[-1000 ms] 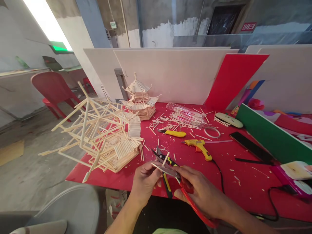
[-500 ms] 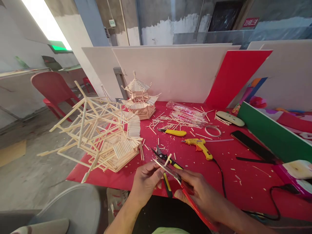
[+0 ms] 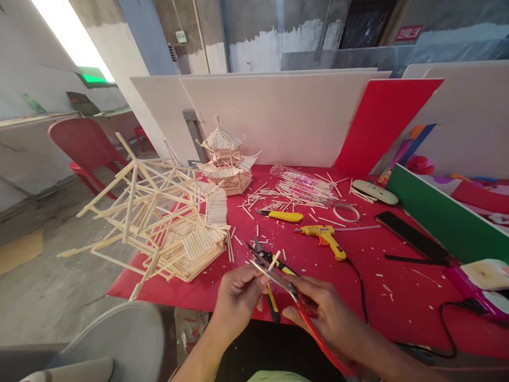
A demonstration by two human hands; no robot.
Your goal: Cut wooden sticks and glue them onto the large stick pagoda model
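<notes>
My left hand (image 3: 240,294) pinches a short wooden stick (image 3: 274,260) whose upper end pokes out past the fingers. My right hand (image 3: 328,305) is wrapped round a pair of red-handled scissors (image 3: 314,331). Their blades lie open across the stick, close to my left fingertips. Beneath both hands are black-and-yellow pliers (image 3: 272,305), partly covered by the scissors and my fingers. To the left stands a large stick-built pavilion frame (image 3: 159,196) with a partly laid stick roof. A smaller finished-looking stick pagoda (image 3: 225,159) sits behind it.
On the red tabletop (image 3: 382,323) lie a yellow utility knife (image 3: 283,215), a yellow glue gun (image 3: 324,239) with a trailing cord, a tape roll (image 3: 347,213), a phone (image 3: 409,233) and loose sticks (image 3: 302,191). A green board (image 3: 445,217) stands at right; a grey stool (image 3: 119,339) is lower left.
The view has shifted very slightly. A small stick piece now shows just beyond the scissors, to the right of the held stick. Both hands keep nearly the same position.
</notes>
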